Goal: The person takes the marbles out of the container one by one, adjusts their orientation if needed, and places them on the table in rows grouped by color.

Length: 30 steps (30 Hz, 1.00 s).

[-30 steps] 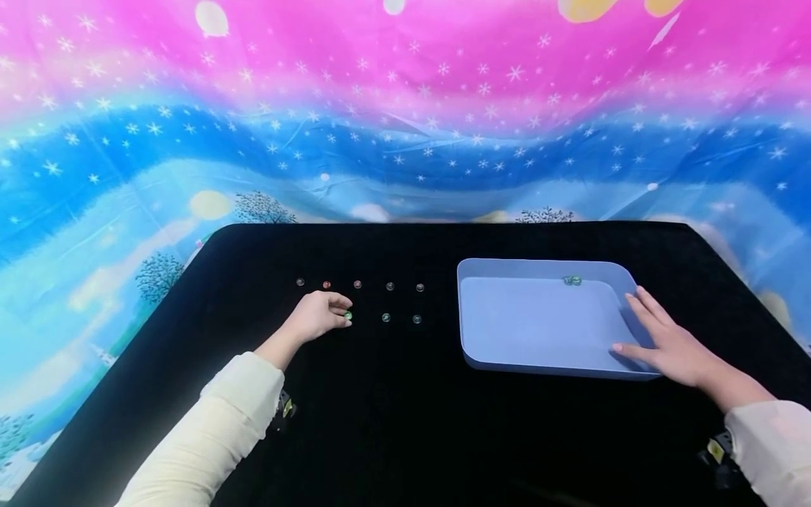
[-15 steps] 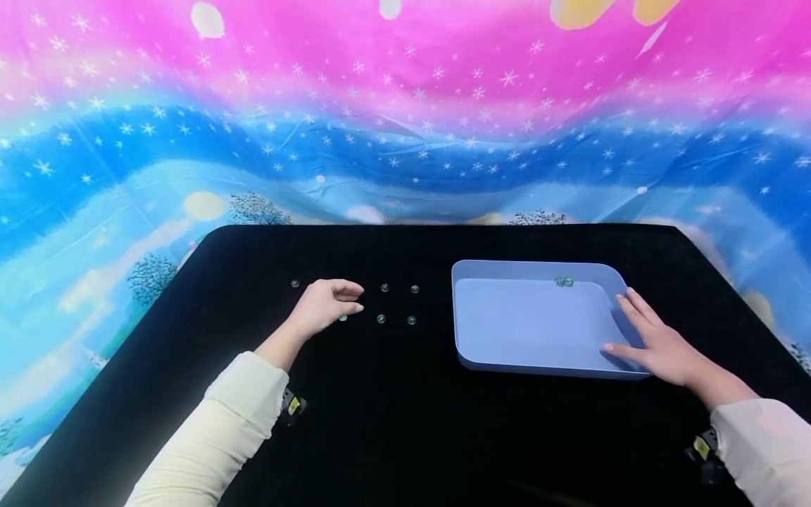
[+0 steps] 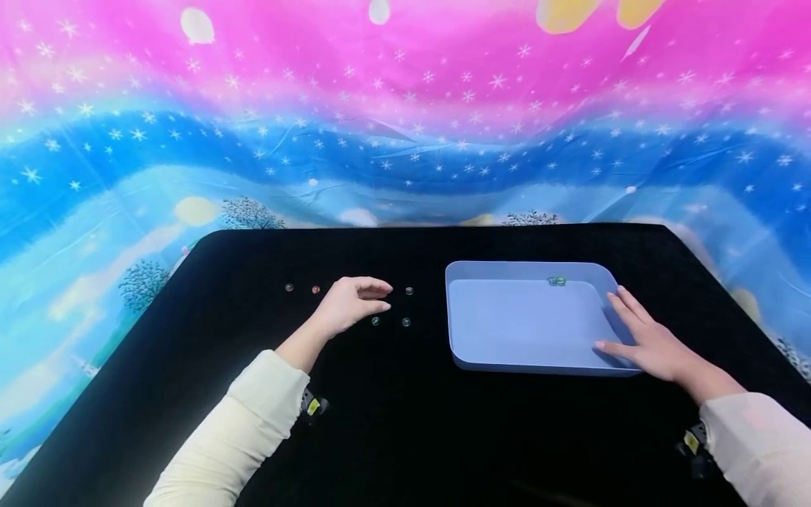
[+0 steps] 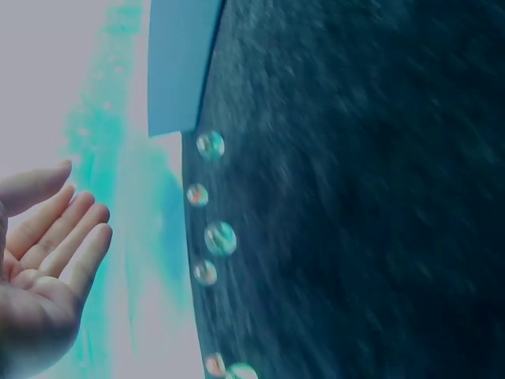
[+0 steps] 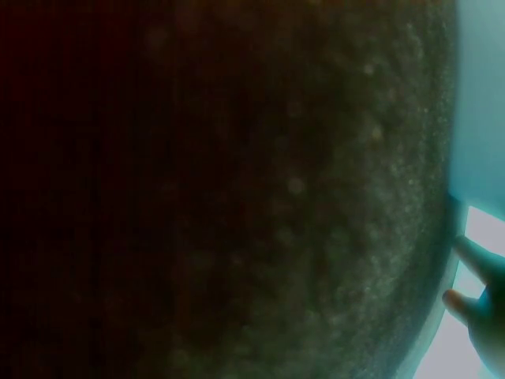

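My left hand (image 3: pixel 351 306) hovers over two rows of small glass marbles on the black cloth, fingers extended to the right. The left wrist view shows its palm (image 4: pixel 47 292) bare, with the thumb apart from the fingers. A clear marble (image 3: pixel 409 290) lies just past the fingertips; two more, including a greenish marble (image 3: pixel 376 321), lie in the nearer row. Left of the hand are a red marble (image 3: pixel 315 289) and a clear one; the hand hides others. My right hand (image 3: pixel 659 348) rests spread on the right rim of a blue-grey tray (image 3: pixel 519 359).
Green marbles (image 3: pixel 557 281) sit together at the back of the tray. The black-covered table (image 3: pixel 443 436) reaches back to a pink and blue printed curtain (image 3: pixel 405 141). Each wrist carries a small black camera (image 3: pixel 313 405) below the sleeve.
My left hand has moved right and slightly up from the green marble its fingertips were at, passing over the marbles. The right hand stays at the tray while the head view shifts slightly.
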### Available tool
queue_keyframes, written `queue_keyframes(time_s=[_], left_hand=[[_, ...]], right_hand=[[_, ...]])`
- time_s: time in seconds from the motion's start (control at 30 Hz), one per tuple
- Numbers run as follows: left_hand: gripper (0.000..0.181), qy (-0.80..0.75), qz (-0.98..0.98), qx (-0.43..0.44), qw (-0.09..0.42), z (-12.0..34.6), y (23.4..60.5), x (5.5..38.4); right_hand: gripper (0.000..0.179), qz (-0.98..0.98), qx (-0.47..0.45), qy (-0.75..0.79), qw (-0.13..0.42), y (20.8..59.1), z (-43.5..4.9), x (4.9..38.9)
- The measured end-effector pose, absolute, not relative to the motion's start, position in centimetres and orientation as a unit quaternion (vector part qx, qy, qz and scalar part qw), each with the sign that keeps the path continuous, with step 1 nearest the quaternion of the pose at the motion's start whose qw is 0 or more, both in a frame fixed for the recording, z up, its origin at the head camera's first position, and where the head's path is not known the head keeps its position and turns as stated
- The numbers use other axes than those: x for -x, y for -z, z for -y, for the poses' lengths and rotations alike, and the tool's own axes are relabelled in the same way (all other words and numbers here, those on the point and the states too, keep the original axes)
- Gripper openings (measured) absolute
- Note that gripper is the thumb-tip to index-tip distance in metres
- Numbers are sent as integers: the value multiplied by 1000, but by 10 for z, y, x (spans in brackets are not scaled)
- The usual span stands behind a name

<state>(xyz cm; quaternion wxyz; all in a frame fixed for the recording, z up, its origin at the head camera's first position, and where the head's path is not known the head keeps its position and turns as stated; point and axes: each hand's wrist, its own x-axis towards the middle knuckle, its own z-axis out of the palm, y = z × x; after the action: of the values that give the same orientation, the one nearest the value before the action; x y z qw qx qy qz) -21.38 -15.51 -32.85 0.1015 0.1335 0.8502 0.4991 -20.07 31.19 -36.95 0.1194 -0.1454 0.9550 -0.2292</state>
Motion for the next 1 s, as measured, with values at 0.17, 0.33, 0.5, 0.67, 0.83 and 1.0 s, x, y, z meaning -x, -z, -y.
queue_keyframes(time_s=[0.17,0.33,0.5,0.67,0.83,1.0], left_hand=[[32,-504,-843,-147,114,139,326,218],[30,-505,-840,-154,125,123,325,222],[30,-507,-835,-169,132,105,324,227],[30,-501,-835,-185,131,86,324,234],[29,-498,-832,-199,142,68,323,240],[30,-496,-829,-202,161,52,322,246]], right_hand=[[91,-954,142,234,123,370,-313,200],[91,-954,141,236,120,373,-314,198],[91,-951,143,244,122,374,-314,197],[90,-953,150,239,113,372,-314,198],[86,-955,171,222,93,369,-314,198],[85,-961,169,201,84,367,-314,197]])
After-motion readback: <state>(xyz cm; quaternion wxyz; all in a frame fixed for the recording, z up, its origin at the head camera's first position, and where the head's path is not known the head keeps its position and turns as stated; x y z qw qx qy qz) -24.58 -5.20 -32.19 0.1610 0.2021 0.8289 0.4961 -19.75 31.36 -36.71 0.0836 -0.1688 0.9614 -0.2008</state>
